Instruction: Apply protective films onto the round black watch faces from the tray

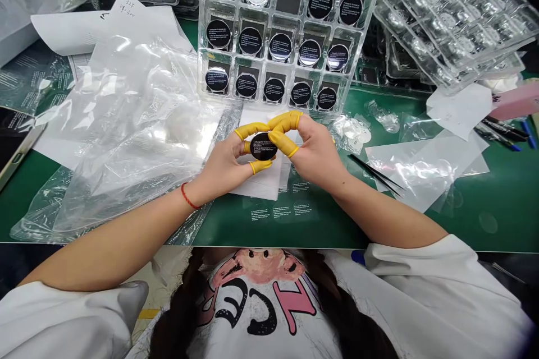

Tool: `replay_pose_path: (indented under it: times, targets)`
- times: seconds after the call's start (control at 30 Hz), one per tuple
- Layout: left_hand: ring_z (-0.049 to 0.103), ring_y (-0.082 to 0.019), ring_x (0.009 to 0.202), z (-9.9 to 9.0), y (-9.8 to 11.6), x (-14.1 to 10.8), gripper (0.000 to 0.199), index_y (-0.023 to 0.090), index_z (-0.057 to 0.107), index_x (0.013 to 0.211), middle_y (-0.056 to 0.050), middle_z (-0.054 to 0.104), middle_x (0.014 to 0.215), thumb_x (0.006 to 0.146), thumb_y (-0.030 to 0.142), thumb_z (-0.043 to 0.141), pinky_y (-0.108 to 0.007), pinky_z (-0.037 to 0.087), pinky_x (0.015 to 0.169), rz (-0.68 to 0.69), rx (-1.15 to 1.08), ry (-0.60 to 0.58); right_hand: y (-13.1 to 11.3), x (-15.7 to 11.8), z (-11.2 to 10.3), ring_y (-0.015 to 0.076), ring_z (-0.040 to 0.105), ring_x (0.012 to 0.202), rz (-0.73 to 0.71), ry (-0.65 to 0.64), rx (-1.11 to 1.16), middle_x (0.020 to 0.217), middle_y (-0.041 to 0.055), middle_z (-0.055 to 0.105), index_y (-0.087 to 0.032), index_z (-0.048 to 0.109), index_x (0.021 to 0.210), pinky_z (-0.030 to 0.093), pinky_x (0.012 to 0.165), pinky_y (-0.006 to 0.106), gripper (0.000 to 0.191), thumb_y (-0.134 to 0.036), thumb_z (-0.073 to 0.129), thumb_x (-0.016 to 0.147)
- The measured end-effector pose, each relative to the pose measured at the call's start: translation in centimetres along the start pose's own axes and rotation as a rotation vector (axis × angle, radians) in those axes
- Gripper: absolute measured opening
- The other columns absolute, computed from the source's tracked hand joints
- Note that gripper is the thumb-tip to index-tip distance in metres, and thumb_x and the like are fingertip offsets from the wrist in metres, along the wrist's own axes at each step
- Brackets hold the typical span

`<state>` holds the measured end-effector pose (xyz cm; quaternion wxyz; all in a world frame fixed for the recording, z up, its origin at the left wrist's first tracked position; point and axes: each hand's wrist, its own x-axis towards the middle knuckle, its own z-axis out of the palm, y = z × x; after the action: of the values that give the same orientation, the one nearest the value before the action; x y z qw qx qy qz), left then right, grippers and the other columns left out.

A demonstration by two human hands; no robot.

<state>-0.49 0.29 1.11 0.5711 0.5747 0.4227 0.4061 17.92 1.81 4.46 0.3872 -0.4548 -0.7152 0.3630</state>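
Observation:
Between my two hands is a round black watch face with small white printed text, turned up toward me. My left hand grips it by the edge from the left, thumb below and fingers above, with yellow finger cots on the tips. At its upper right edge, my right hand pinches with thumb and forefinger, also in yellow cots; whether a film lies between those fingertips is hidden. Under the hands are white paper and a clear sheet of printed labels on the green table.
A clear tray of similar watch faces, two turned back side up, stands tilted behind my hands. Plastic bags cover the left. To the right lie black tweezers, a heap of round white stickers and stacked trays.

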Motion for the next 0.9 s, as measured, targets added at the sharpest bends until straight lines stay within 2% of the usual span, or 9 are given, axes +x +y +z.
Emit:
replay_pose_path:
  times: [0.2, 0.3, 0.37, 0.43, 0.53, 0.6, 0.67, 0.8, 0.9]
  targets:
    - [0.074, -0.019, 0.100, 0.1, 0.0, 0.0, 0.062, 0.022, 0.057, 0.122, -0.008, 0.064, 0.135, 0.067, 0.025, 0.086, -0.035, 0.060, 0.097, 0.000, -0.010, -0.002, 0.2, -0.1, 0.3, 0.0189, 0.063, 0.097, -0.020, -0.005, -0.046, 0.101, 0.0031, 0.072, -0.022, 0.060, 0.082, 0.047, 0.091, 0.037, 0.017, -0.035, 0.059, 0.093]
    - [0.075, -0.018, 0.098, 0.2, 0.2, -0.1, 0.061, 0.021, 0.054, 0.122, -0.007, 0.068, 0.124, 0.069, 0.027, 0.085, -0.034, 0.061, 0.095, -0.023, -0.036, 0.004, 0.4, 0.2, -0.6, 0.0216, 0.062, 0.100, -0.144, 0.014, -0.230, 0.103, 0.0052, 0.073, -0.023, 0.062, 0.088, 0.042, 0.097, 0.042, 0.024, -0.044, 0.054, 0.096]
    - [0.075, -0.018, 0.096, 0.3, 0.4, -0.2, 0.059, 0.021, 0.051, 0.122, -0.005, 0.072, 0.110, 0.073, 0.028, 0.083, -0.034, 0.061, 0.091, -0.069, -0.054, 0.009, 0.7, 0.3, -2.1, 0.0245, 0.061, 0.103, -0.186, 0.023, -0.429, 0.106, 0.0075, 0.072, -0.022, 0.064, 0.096, 0.039, 0.099, 0.046, 0.030, -0.049, 0.048, 0.097]
    - [0.075, -0.018, 0.096, 0.2, 0.6, -0.3, 0.058, 0.020, 0.050, 0.122, -0.003, 0.072, 0.099, 0.075, 0.027, 0.081, -0.033, 0.061, 0.089, -0.112, -0.065, 0.005, 1.5, 0.1, -4.1, 0.0277, 0.060, 0.101, -0.115, -0.009, -0.675, 0.103, 0.0103, 0.071, -0.021, 0.065, 0.100, 0.041, 0.093, 0.048, 0.034, -0.049, 0.046, 0.097]
    - [0.076, -0.017, 0.096, 0.1, 0.8, -0.4, 0.058, 0.021, 0.048, 0.123, 0.000, 0.072, 0.097, 0.076, 0.024, 0.080, -0.033, 0.060, 0.093, -0.134, -0.093, -0.013, 3.4, -0.9, -6.8, 0.0310, 0.058, 0.089, 0.111, -0.159, -1.083, 0.091, 0.0160, 0.068, -0.016, 0.067, 0.095, 0.043, 0.075, 0.043, 0.031, -0.044, 0.054, 0.092]
    - [0.076, -0.017, 0.096, 0.0, 0.8, -0.4, 0.058, 0.021, 0.046, 0.124, 0.000, 0.073, 0.097, 0.077, 0.023, 0.079, -0.032, 0.059, 0.093, -0.150, -0.112, -0.028, 4.6, -1.8, -7.8, 0.0311, 0.058, 0.084, 0.239, -0.252, -1.206, 0.090, 0.0185, 0.066, -0.014, 0.066, 0.098, 0.042, 0.068, 0.041, 0.027, -0.038, 0.057, 0.090]
    - [0.076, -0.018, 0.097, 0.0, 0.7, -0.4, 0.058, 0.022, 0.045, 0.125, 0.000, 0.073, 0.095, 0.078, 0.025, 0.078, -0.033, 0.058, 0.092, -0.167, -0.122, -0.037, 5.4, -2.5, -8.2, 0.0291, 0.058, 0.084, 0.324, -0.274, -1.163, 0.094, 0.0175, 0.065, -0.014, 0.065, 0.100, 0.042, 0.066, 0.038, 0.021, -0.030, 0.059, 0.088]
    - [0.077, -0.019, 0.093, 0.1, 0.7, -0.2, 0.058, 0.022, 0.044, 0.121, 0.001, 0.073, 0.090, 0.075, 0.027, 0.079, -0.036, 0.058, 0.089, -0.168, -0.109, -0.013, 5.6, -2.7, -7.9, 0.0196, 0.054, 0.072, 0.427, -0.184, -0.975, 0.091, 0.0097, 0.062, -0.017, 0.061, 0.090, 0.040, 0.061, 0.032, 0.009, -0.023, 0.061, 0.082]
    - [0.076, -0.020, 0.090, 0.2, 0.8, -0.2, 0.057, 0.021, 0.045, 0.119, 0.001, 0.072, 0.088, 0.074, 0.028, 0.079, -0.037, 0.058, 0.088, -0.158, -0.094, -0.001, 4.4, -2.4, -7.4, 0.0167, 0.050, 0.067, 0.388, -0.114, -0.853, 0.084, 0.0069, 0.060, -0.019, 0.059, 0.080, 0.039, 0.059, 0.031, 0.009, -0.026, 0.058, 0.085]
